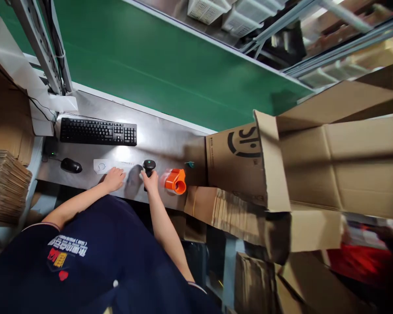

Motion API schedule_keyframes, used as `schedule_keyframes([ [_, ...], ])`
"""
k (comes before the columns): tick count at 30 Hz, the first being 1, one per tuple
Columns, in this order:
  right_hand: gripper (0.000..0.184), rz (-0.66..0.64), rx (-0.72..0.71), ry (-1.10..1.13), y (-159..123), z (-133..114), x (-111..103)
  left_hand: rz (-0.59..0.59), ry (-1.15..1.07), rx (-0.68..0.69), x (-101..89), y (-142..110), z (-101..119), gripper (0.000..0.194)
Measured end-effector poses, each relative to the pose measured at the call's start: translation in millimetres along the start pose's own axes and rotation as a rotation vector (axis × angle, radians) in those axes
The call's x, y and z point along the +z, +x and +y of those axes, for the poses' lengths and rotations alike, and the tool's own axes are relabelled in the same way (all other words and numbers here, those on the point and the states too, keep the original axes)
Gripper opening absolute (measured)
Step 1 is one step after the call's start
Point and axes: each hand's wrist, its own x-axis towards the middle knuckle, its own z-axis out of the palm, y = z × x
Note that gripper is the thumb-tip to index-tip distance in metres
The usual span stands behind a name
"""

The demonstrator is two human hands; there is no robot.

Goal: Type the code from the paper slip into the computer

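We have our right hand (151,179) closed around the handle of a black handheld barcode scanner (149,165), whose head shows a small green light and points away from the body, above the metal tabletop (170,148). Our left hand (114,179) lies palm down with its fingers stretched out, gripping nothing that we can see, and its fingertips rest on a flat white sheet (101,166), which reaches out to either side of them; the print on it is too small to read. The scanner is just to the right of this sheet, and an orange plastic tape dispenser (177,182) with a clear roll lies just beside the right hand. Farther right we see a large cardboard box (236,161) with black printing and spread flaps; we cannot tell what it holds. White perforated plastic baskets (208,11) stand past the smooth green surface (183,69), their contents unclear. On our left are a black keyboard (98,131) and a rounded black mouse (71,165), and beside the table a stack of flattened cardboard (5,187) shows its layered, ridged edges.
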Motion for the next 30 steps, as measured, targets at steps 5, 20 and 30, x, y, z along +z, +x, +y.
schedule_keyframes([
  [5, 0.064, 0.144, -0.085, -0.254, 16, 22, 8, 0.192, 0.032, -0.394, -44.6, -47, -57, 0.042],
  [20, 0.038, -0.487, -1.039, -0.636, -10, -132, 208, 0.280, 0.134, -0.821, -113.7, -65, -184, 0.057],
  [30, 0.032, -0.622, -1.241, -0.693, -19, -175, 256, 0.226, 0.109, -0.784, -111.8, -59, -207, 0.044],
])
